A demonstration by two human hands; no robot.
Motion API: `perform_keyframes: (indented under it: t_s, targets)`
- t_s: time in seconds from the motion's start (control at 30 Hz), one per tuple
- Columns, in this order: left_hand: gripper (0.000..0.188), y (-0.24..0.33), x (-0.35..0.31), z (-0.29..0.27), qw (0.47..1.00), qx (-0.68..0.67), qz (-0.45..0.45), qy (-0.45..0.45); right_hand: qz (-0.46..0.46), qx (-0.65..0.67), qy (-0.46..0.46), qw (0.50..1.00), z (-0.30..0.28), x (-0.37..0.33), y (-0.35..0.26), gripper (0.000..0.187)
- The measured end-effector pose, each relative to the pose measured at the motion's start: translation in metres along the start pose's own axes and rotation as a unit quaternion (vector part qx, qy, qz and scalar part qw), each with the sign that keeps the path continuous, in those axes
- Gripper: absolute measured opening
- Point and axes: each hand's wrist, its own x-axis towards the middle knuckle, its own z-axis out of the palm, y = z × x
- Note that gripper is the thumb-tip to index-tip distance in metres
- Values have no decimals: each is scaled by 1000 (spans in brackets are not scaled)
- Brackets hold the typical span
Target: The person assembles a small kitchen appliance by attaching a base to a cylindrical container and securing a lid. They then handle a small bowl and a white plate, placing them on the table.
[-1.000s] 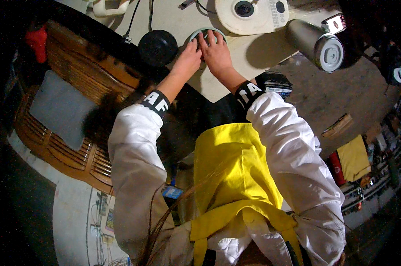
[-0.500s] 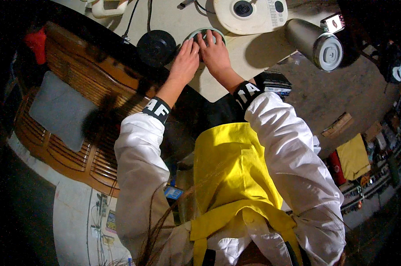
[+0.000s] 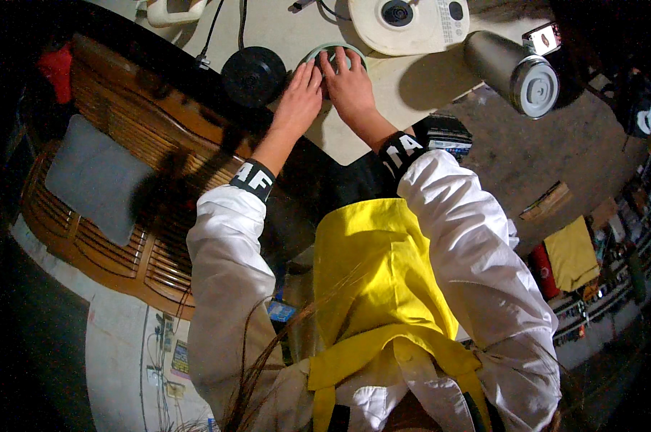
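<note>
Hands meet over a round object with a pale green rim (image 3: 314,52) on the pale surface (image 3: 341,140), beyond its near corner. The right hand (image 3: 350,85) lies across it, fingers spread over the dark middle; the left hand (image 3: 301,99) rests at its left side, fingers nearly straight and close together. Whether either grip closes on it, I cannot tell, as the thumbs are hidden. Just left is a black disc (image 3: 253,77) with a cord; a cream appliance base (image 3: 425,30) and a grey lidded tumbler (image 3: 511,70) stand to the right.
</note>
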Motion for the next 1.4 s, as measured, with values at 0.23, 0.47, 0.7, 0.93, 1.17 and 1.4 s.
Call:
perform_keyframes:
  t_s: [0.23,0.47,0.7,0.93,1.17,1.4]
  targets:
    - [32,7,8,-6,997,56,-9,-44,-12,8,28,1000,6,-3,4,59]
    - [33,4,5,2,998,67,-1,-1,-14,9,11,1000,-1,-2,2,59]
    - [35,-7,9,-5,977,178,102,-58,-15,-6,19,1000,4,-2,4,61]
    - [34,-5,7,-4,973,190,104,-78,-20,3,21,1000,4,-2,3,62]
    - [35,-4,2,-12,977,175,101,-72,-31,-9,22,999,4,-2,2,63]
    - [33,-11,-11,3,996,52,75,-19,-28,-13,42,999,11,-1,2,51]
